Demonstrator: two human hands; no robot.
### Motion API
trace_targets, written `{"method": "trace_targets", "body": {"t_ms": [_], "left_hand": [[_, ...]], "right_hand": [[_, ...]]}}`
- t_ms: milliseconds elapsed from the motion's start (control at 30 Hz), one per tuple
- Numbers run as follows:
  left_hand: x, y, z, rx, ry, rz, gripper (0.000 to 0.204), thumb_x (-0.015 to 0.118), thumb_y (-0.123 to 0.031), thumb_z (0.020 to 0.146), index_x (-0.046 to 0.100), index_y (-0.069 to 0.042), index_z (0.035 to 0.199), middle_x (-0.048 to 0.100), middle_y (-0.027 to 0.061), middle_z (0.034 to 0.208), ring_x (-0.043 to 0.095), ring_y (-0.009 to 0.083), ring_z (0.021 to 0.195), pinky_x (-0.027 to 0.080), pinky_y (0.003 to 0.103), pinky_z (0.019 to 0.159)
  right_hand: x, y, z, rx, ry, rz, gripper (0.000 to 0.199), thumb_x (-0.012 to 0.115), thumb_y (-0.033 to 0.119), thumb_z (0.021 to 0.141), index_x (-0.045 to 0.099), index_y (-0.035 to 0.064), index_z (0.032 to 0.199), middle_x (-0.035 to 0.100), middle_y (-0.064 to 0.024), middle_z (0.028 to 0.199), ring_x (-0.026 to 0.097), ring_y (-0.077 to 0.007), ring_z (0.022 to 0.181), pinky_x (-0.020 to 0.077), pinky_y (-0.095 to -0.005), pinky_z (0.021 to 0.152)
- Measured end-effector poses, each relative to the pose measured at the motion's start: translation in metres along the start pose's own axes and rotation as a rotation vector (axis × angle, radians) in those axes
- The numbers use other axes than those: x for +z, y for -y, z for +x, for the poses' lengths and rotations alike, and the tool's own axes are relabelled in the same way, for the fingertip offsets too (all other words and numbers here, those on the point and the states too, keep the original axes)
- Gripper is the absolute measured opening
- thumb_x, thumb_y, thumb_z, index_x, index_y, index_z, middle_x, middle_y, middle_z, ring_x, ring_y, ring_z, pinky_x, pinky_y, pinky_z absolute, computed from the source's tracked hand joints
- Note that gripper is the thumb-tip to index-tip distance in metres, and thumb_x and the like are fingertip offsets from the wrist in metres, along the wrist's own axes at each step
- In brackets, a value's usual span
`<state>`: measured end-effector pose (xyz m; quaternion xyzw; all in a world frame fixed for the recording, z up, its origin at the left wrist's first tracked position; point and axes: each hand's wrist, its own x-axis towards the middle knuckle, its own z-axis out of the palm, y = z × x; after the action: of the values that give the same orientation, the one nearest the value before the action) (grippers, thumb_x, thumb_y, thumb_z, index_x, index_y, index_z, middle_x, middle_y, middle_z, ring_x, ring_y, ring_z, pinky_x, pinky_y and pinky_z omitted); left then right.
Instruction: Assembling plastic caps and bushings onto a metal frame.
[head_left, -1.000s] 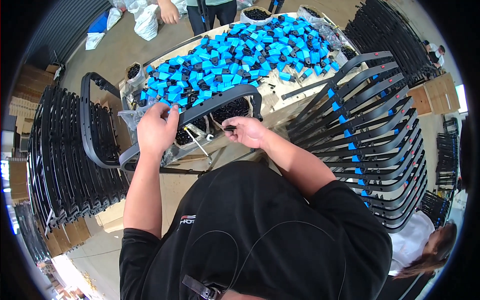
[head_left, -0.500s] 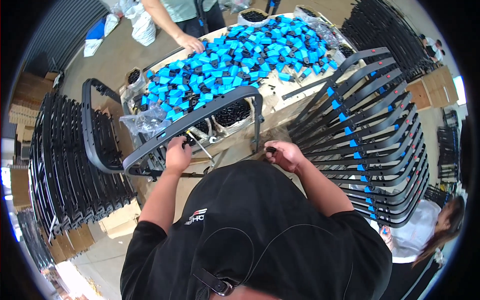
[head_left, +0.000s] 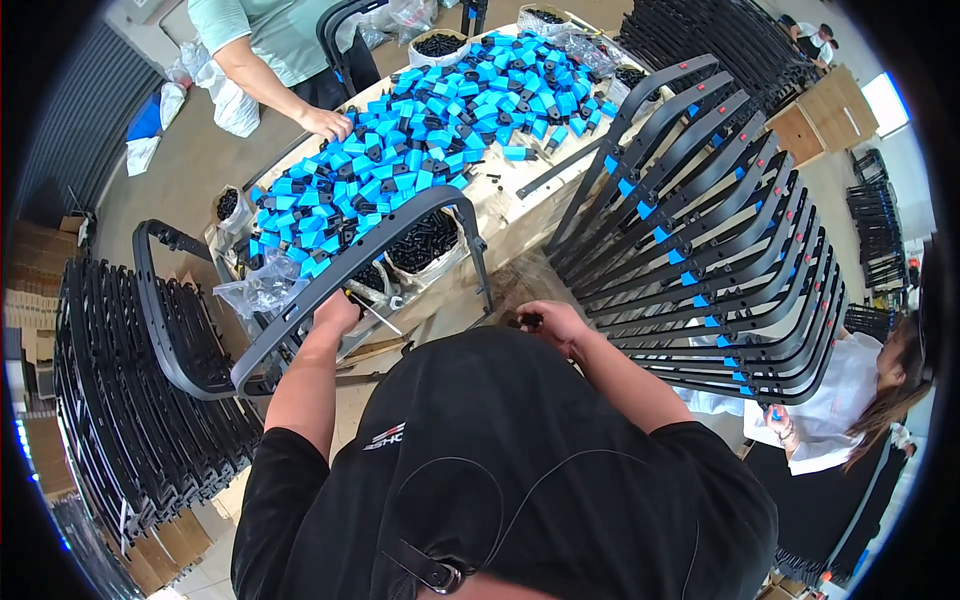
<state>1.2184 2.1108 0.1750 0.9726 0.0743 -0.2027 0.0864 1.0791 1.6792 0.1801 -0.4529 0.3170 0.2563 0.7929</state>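
Our left hand (head_left: 335, 312) grips the curved black frame (head_left: 345, 275) leaning on the table (head_left: 520, 200) edge; our right hand (head_left: 550, 322) pinches a small black part (head_left: 530, 321) near our chest. One-handed, the frame could swing and slip, knocking the blue-and-black pieces (head_left: 420, 130) or the bag of screws (head_left: 420, 245) off.

left hand (head_left: 335, 312) fingers partly behind black curved frame (head_left: 340, 280), small dark part in right hand (head_left: 553, 322) too small to ID, co-worker (head_left: 270, 40) cut off at top edge
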Motion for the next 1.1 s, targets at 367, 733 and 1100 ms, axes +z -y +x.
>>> {"method": "trace_targets", "body": {"t_ms": [367, 733, 1100], "left_hand": [[-0.005, -0.017, -0.011, -0.131, 0.069, 0.029, 0.040, 0.059, -0.013, 0.090, 0.060, -0.005, 0.129, 0.062, 0.0246, 0.130, 0.061, 0.0397, 0.121, 0.050, 0.046, 0.101], [0.009, 0.001, -0.012, -0.145, -0.083, -0.086, 0.020, 0.065, -0.015, 0.081, 0.075, -0.005, 0.096, 0.072, 0.0222, 0.103, 0.068, 0.0394, 0.102, 0.053, 0.045, 0.094], [-0.047, -0.049, -0.069, 0.078, 0.085, -1.051, 0.030, 0.064, -0.007, 0.093, 0.062, 0.012, 0.117, 0.068, 0.0097, 0.085, 0.065, 0.0153, 0.070, 0.056, 0.030, 0.063]], "right_hand": [[-0.003, 0.009, 0.003, 0.053, -0.057, 0.002, 0.009, 0.063, 0.014, 0.094, 0.065, 0.0064, 0.091, 0.060, -0.0042, 0.081, 0.059, -0.0163, 0.068, 0.0486, -0.0315, 0.059], [-0.004, 0.017, 0.006, 0.083, -0.064, -0.026, 0.006, 0.065, 0.013, 0.093, 0.064, 0.0068, 0.092, 0.061, -0.0045, 0.081, 0.060, -0.0169, 0.066, 0.0489, -0.0313, 0.058], [0.010, 0.037, 0.015, 0.073, 0.062, -0.060, 0.019, 0.062, 0.027, 0.098, 0.064, 0.0073, 0.100, 0.062, -0.0037, 0.093, 0.061, -0.0175, 0.076, 0.0513, -0.0329, 0.066]]}}
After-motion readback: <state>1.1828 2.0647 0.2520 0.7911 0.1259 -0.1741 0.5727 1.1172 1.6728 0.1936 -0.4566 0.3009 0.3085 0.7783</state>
